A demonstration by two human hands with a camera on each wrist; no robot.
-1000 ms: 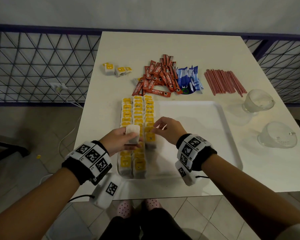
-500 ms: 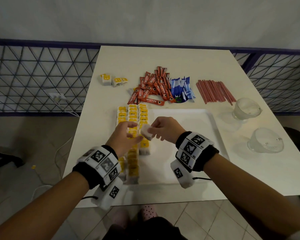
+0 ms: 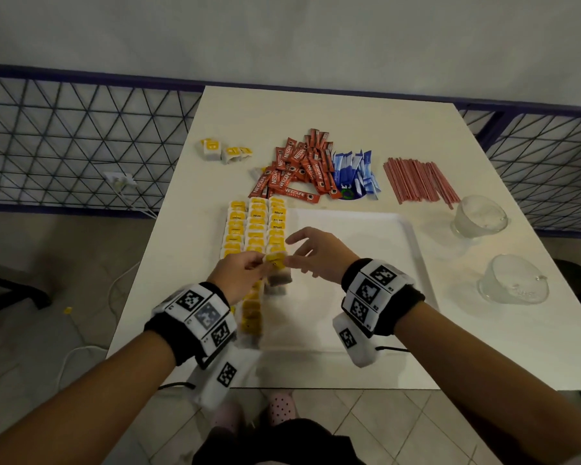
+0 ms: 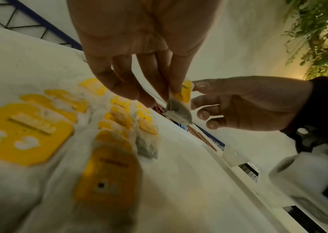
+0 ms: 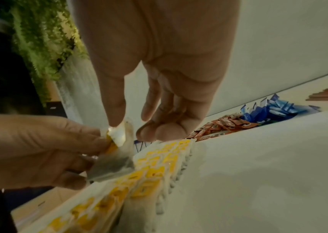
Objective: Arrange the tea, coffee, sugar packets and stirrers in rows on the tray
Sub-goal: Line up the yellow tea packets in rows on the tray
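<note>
A tea bag [image 3: 277, 268] with a yellow tag hangs just above the left part of the white tray [image 3: 366, 297]. My left hand [image 3: 260, 263] pinches its top edge between thumb and fingers [image 4: 176, 89]. My right hand [image 3: 294, 260] is at the same bag [image 5: 117, 157]. Its thumb [image 5: 115, 116] touches the top, and its other fingers stay loosely curled a little apart. Rows of tea bags [image 3: 259, 226] fill the tray's left side. Beyond the tray lie red coffee sachets [image 3: 299, 169], blue sugar packets [image 3: 356, 176] and red stirrers [image 3: 416, 182].
Two or three loose tea bags [image 3: 222, 152] lie at the far left of the white table [image 3: 316, 112]. Two glass cups [image 3: 480, 218] [image 3: 514, 280] stand right of the tray. A mesh railing runs behind and beside the table. The tray's right part is bare.
The tea bag, held in my left hand alone a second ago, was met by my right hand. It now hangs by its top from my left fingers, and my right fingers have loosened.
</note>
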